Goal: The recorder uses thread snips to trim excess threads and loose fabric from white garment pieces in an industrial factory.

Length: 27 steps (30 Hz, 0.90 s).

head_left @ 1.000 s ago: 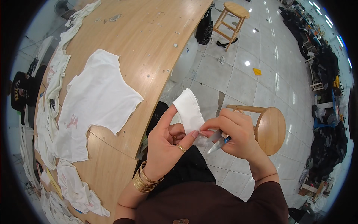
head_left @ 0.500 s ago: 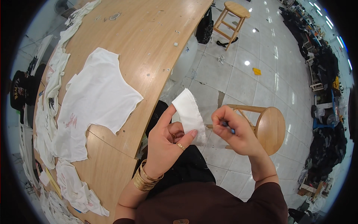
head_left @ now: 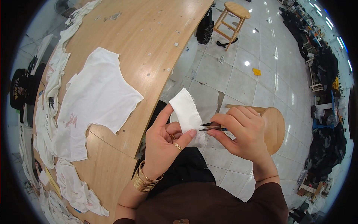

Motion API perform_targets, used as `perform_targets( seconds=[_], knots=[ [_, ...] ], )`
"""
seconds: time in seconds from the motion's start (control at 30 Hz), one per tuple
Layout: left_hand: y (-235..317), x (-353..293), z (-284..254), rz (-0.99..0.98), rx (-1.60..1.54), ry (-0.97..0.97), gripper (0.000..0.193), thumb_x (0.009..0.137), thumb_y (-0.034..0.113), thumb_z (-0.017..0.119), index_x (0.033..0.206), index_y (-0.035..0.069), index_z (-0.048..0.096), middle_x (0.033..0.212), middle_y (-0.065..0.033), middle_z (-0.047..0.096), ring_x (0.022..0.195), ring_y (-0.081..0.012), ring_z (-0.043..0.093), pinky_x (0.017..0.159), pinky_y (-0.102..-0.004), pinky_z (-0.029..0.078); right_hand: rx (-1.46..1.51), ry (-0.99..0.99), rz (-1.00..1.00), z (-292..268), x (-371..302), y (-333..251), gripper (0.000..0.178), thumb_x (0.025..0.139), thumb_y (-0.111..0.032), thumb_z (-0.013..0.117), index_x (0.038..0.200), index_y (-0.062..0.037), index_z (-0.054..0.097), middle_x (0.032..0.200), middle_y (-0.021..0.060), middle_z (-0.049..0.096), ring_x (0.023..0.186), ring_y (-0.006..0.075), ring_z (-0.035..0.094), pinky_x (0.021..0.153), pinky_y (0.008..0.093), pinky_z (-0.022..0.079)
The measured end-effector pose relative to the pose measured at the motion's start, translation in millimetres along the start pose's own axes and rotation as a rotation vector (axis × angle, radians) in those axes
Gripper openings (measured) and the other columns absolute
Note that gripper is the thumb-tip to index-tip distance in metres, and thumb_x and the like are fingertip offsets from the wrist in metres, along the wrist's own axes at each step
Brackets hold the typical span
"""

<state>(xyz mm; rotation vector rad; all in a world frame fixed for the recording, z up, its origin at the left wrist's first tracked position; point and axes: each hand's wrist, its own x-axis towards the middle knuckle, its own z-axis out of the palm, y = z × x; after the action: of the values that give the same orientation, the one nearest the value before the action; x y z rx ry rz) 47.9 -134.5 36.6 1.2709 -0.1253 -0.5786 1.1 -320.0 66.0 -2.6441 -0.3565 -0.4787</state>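
My left hand (head_left: 166,143) pinches a small white fabric piece (head_left: 186,112) between thumb, forefinger and middle finger, holding it upright over my lap. My right hand (head_left: 240,131) grips small thread snips (head_left: 209,126) whose dark blades point left and touch the right edge of the fabric piece. Gold bangles sit on my left wrist (head_left: 143,179). A white cropped shirt (head_left: 93,100) with a pink print lies flat on the wooden table (head_left: 149,37) to my left.
More white garments (head_left: 48,97) are piled along the table's far left edge, beside a black printed garment (head_left: 22,89). A round wooden stool (head_left: 274,127) stands right of my hands, another stool (head_left: 233,16) farther off on the tiled floor. Dark clothing hangs along the right side.
My right hand has turned the snips so the blades now point at the fabric edge and touch it. The left hand has kept holding the fabric piece in about the same place.
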Motion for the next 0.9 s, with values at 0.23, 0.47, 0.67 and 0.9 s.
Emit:
perform_targets(
  seconds=[0.23,0.47,0.67,0.9],
  knots=[
    [0.2,0.4,-1.3,-0.008,0.007,-0.004,0.068,0.078,-0.007,0.061,0.136,-0.004,0.025,0.090,-0.0100,0.064,0.081,-0.0080,0.059,0.070,-0.0196,0.047,-0.092,-0.006,-0.036,-2.3,0.7,-0.9,0.021,0.064,-0.020,0.075,0.079,-0.0119,0.062,0.062,-0.0037,0.052,0.057,0.0141,0.048,0.053,0.0273,0.036],
    [1.5,0.4,-0.7,-0.015,-0.003,-0.003,0.068,0.078,-0.007,0.061,0.136,-0.003,0.025,0.090,-0.0091,0.064,0.082,-0.0076,0.060,0.070,-0.0190,0.047,-0.116,-0.011,-0.061,-3.6,1.8,-0.4,0.022,0.063,-0.020,0.075,0.079,-0.0121,0.062,0.063,-0.0037,0.052,0.058,0.0138,0.048,0.053,0.0272,0.035],
    [0.5,0.8,-1.0,-0.005,0.000,-0.003,0.067,0.078,-0.007,0.061,0.135,-0.004,0.026,0.090,-0.0091,0.064,0.082,-0.0081,0.060,0.071,-0.0192,0.047,-0.096,-0.005,-0.089,-1.8,-0.9,3.3,0.021,0.068,-0.024,0.070,0.084,-0.0152,0.059,0.067,-0.0026,0.043,0.057,0.0136,0.044,0.051,0.0275,0.031],
    [1.4,1.1,-0.8,-0.012,-0.003,-0.023,0.068,0.078,-0.007,0.061,0.136,-0.004,0.025,0.090,-0.0091,0.064,0.080,-0.0081,0.060,0.072,-0.0199,0.047,-0.104,-0.009,-0.093,-2.2,-0.6,3.8,0.021,0.068,-0.024,0.070,0.084,-0.0150,0.059,0.066,-0.0026,0.043,0.057,0.0138,0.044,0.051,0.0274,0.032]
  ],
)
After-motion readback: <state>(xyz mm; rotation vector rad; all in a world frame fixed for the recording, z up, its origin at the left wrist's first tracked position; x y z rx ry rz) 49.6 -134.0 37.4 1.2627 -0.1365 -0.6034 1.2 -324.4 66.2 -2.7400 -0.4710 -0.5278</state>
